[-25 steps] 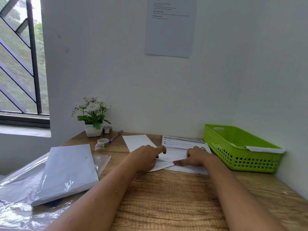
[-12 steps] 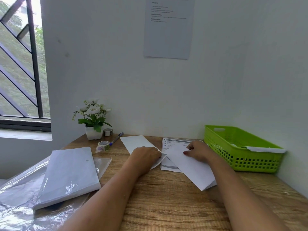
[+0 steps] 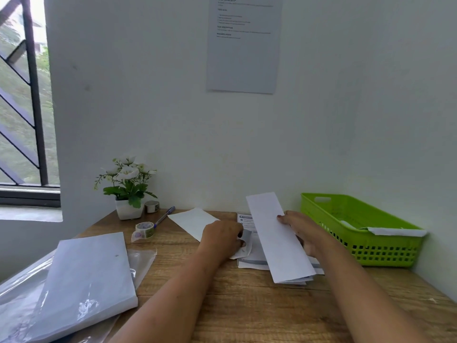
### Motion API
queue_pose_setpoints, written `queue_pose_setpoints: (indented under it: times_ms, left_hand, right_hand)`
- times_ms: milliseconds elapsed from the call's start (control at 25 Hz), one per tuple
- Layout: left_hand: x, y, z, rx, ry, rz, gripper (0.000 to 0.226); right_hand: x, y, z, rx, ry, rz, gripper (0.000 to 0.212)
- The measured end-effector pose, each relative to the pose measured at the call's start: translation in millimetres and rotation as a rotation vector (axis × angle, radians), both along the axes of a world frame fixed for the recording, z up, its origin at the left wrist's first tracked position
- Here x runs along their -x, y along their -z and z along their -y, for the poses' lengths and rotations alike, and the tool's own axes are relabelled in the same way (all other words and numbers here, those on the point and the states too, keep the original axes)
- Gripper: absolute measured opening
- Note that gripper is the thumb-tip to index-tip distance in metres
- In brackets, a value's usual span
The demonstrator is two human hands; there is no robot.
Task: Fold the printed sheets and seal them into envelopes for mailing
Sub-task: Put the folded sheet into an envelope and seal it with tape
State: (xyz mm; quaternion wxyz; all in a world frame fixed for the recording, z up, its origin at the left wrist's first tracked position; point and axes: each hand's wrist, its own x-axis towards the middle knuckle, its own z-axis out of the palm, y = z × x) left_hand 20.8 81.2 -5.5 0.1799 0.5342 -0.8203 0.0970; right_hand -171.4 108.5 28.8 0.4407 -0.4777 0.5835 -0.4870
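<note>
My right hand (image 3: pixel 300 230) grips a folded white sheet (image 3: pixel 277 238) by its right edge and holds it tilted up above the desk. Under it lies a stack of printed sheets (image 3: pixel 247 262). My left hand (image 3: pixel 223 240) rests on a white envelope (image 3: pixel 194 220) and pinches its open flap (image 3: pixel 244 243) near the printed sheets. The fingers of the right hand are partly hidden behind the folded sheet.
A green basket (image 3: pixel 358 233) with an envelope inside stands at the right wall. A wrapped ream of paper (image 3: pixel 84 280) lies on plastic at the left. A tape roll (image 3: pixel 144 229), a pen (image 3: pixel 164 216) and a flower pot (image 3: pixel 128 191) sit at the back left of the wooden desk (image 3: pixel 247 313).
The folded sheet has been lifted off the stack by my right hand and raised on end. My left hand stayed on the envelope and took hold of its flap.
</note>
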Motion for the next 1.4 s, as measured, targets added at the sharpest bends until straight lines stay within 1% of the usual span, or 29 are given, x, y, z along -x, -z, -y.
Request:
queue_pose_setpoints:
  times_ms: [80,200,360,520,600,680,840,960,1040,1240,1320,1400]
  left_hand:
    - [-2.7,2.3,4.3,-0.019,0.002,-0.041,0.036]
    - [-7.0,4.7,1.1,-0.047,-0.007,-0.045,0.039]
    - [-8.4,6.9,-4.9,-0.058,0.004,-0.093,0.038]
    - [-8.8,7.0,-7.1,-0.077,0.016,-0.130,0.039]
    - [-10.1,7.2,-6.0,-0.097,0.021,-0.195,0.037]
    - [-12.4,7.4,-4.2,-0.115,0.032,-0.267,0.031]
    - [-14.9,7.8,-0.2,-0.112,0.047,-0.348,0.029]
    - [-11.6,8.7,-0.6,-0.097,0.052,-0.327,0.034]
    - [-6.8,7.9,-2.3,-0.085,0.062,-0.302,0.038]
    - [-3.1,3.9,-3.4,-0.040,0.088,-0.223,0.038]
    - [-2.2,1.6,-5.3,-0.021,0.103,-0.211,0.038]
    - [1.0,-0.2,-7.0,-0.009,0.136,-0.182,0.040]
  right_hand:
    - [-0.6,2.6,-0.5,-0.065,-0.035,0.070,0.015]
    - [-2.5,11.2,1.1,-0.150,-0.091,0.044,0.009]
    - [-12.3,14.2,1.1,-0.145,-0.132,0.010,0.011]
    - [-17.3,3.7,-6.8,-0.064,-0.143,-0.121,0.007]
    - [-12.5,-8.5,-13.6,0.006,-0.107,-0.212,0.007]
    - [-8.6,-19.8,-20.3,0.057,-0.097,-0.303,0.015]
    - [-14.1,-26.0,-26.1,0.050,-0.184,-0.410,0.014]
    - [-16.4,-22.1,-20.9,0.053,-0.216,-0.468,0.010]
    - [-18.6,-13.0,-14.6,0.025,-0.270,-0.541,0.008]
    - [-20.6,3.4,-3.0,-0.029,-0.372,-0.625,0.005]
    - [-18.7,3.7,-1.4,-0.024,-0.362,-0.641,0.005]
    - [-15.3,7.2,1.2,0.006,-0.265,-0.629,0.013]
